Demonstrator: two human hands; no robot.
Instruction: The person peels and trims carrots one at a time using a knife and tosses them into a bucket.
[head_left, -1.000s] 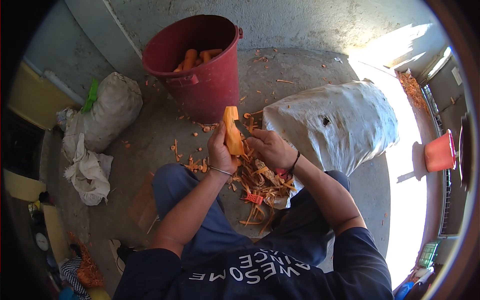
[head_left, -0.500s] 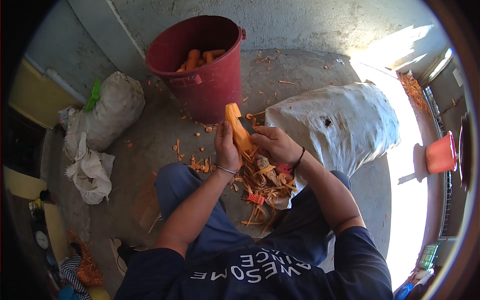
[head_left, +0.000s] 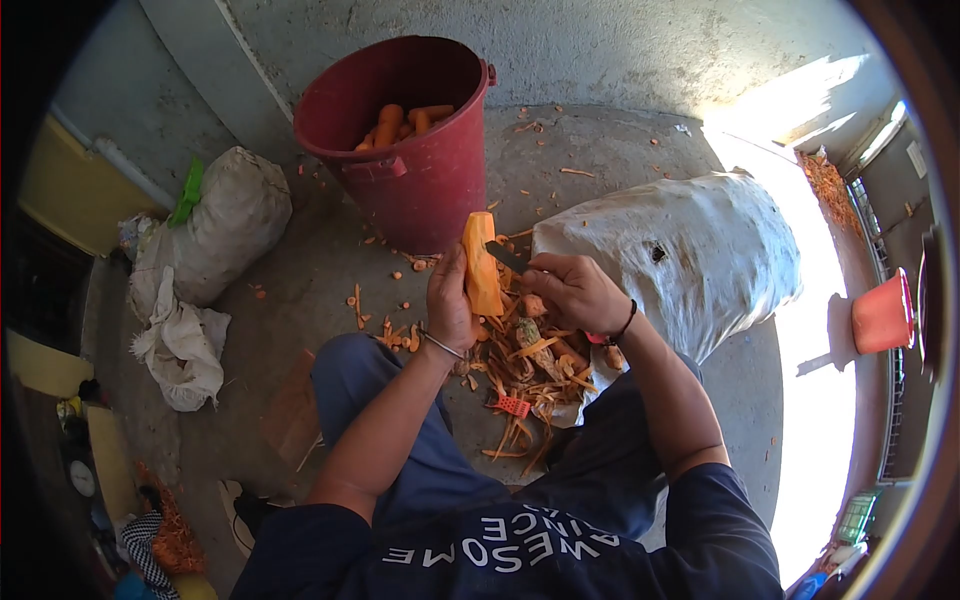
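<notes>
My left hand [head_left: 452, 303] holds a peeled orange carrot [head_left: 482, 268] roughly upright, its cut end at the top. My right hand [head_left: 577, 292] is closed on a knife [head_left: 506, 257], whose dark blade points up and left, close to the carrot's right side. Below both hands, carrots and orange peelings [head_left: 530, 365] lie heaped at the open mouth of a big white sack [head_left: 680, 255]. Carrots [head_left: 392, 125] also lie inside the dark red bucket [head_left: 430, 190] beyond my hands.
A full white sack [head_left: 235, 220] with a green piece stands at the left, an empty crumpled sack [head_left: 185, 355] before it. An orange-red bucket [head_left: 882, 312] is at the far right. Peelings and round slices are scattered on the concrete floor [head_left: 585, 150].
The carrot now stands more upright and slightly further right. My right hand has moved a little right and down, and the knife blade shows more clearly.
</notes>
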